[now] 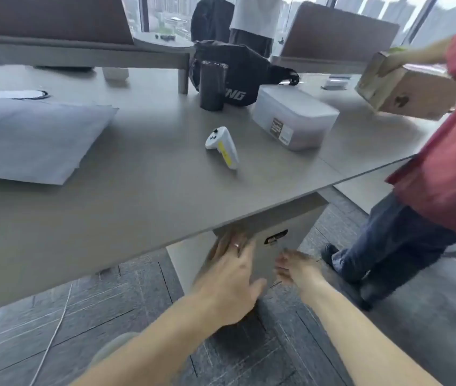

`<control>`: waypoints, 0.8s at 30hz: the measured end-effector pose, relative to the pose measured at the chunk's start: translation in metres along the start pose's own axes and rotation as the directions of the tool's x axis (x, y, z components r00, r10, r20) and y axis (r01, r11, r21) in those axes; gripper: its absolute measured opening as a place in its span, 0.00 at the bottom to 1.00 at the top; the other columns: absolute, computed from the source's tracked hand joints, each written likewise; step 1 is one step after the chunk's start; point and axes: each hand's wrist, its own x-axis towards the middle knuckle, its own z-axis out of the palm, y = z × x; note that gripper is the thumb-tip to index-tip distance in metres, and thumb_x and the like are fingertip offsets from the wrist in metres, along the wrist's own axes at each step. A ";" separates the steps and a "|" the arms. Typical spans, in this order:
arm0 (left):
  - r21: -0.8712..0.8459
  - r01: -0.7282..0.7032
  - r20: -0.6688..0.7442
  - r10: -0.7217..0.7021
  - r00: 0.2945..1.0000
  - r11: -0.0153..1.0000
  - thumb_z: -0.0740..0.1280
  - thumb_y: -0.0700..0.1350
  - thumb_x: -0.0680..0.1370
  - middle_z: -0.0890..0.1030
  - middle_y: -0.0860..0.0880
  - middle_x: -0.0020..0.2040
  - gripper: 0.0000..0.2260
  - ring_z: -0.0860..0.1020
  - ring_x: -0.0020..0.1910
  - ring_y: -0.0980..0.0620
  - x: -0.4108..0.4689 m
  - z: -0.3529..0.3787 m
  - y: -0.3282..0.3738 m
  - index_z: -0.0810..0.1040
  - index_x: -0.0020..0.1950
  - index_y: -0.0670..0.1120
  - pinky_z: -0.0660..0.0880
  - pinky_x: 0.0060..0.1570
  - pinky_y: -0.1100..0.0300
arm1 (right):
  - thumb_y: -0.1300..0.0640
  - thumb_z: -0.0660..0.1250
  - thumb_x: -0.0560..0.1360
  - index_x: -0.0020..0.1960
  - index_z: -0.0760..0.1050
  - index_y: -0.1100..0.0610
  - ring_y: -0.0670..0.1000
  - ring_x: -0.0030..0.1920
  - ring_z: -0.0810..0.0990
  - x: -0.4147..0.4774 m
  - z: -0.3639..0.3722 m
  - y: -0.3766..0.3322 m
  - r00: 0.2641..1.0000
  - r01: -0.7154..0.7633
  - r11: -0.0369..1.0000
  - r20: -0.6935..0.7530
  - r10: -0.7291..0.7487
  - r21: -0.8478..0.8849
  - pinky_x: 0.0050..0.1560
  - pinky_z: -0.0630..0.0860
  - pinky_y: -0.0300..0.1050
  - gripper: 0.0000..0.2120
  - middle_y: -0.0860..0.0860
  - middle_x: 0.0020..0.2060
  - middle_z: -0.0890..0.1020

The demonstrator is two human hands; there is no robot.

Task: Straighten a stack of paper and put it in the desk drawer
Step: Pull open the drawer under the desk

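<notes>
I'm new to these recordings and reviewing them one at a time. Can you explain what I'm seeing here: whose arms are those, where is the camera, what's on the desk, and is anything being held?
There is no machine. A camera worn on a person's head looks down at their own bare arms. The left hand lies flat on the front of the drawer unit under the desk; the right hand is close beside it, blurred. Neither holds anything. On the desk lie the stack of paper, a white controller, a translucent lidded box, a dark cylinder and a black bag. At right, a bystander in red carries a cardboard box.
</notes>
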 end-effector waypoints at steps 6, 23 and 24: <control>-0.079 0.193 -0.038 -0.196 0.980 0.978 0.64 0.57 0.81 0.52 0.49 0.83 0.39 0.50 0.83 0.50 0.018 0.010 -0.022 0.47 0.84 0.44 0.59 0.78 0.56 | 0.61 0.58 0.84 0.72 0.68 0.75 0.72 0.70 0.74 0.023 0.020 -0.006 0.996 -0.032 0.995 0.089 0.024 0.099 0.72 0.70 0.60 0.22 0.74 0.65 0.77; -0.014 0.180 0.004 -0.180 0.984 0.984 0.62 0.59 0.80 0.55 0.50 0.83 0.36 0.49 0.83 0.51 0.018 0.011 -0.002 0.55 0.82 0.45 0.59 0.78 0.52 | 0.64 0.55 0.83 0.44 0.75 0.62 0.54 0.36 0.78 -0.010 -0.044 0.050 0.978 0.207 0.978 0.002 -0.207 -0.015 0.35 0.81 0.41 0.13 0.56 0.35 0.76; 0.000 0.170 0.003 -0.170 0.985 0.985 0.61 0.60 0.80 0.55 0.49 0.83 0.35 0.49 0.83 0.50 0.015 0.013 0.001 0.56 0.82 0.45 0.57 0.79 0.51 | 0.64 0.55 0.83 0.45 0.75 0.62 0.54 0.36 0.78 -0.017 -0.055 0.057 0.979 0.203 0.979 -0.008 -0.203 -0.019 0.37 0.82 0.42 0.13 0.56 0.34 0.77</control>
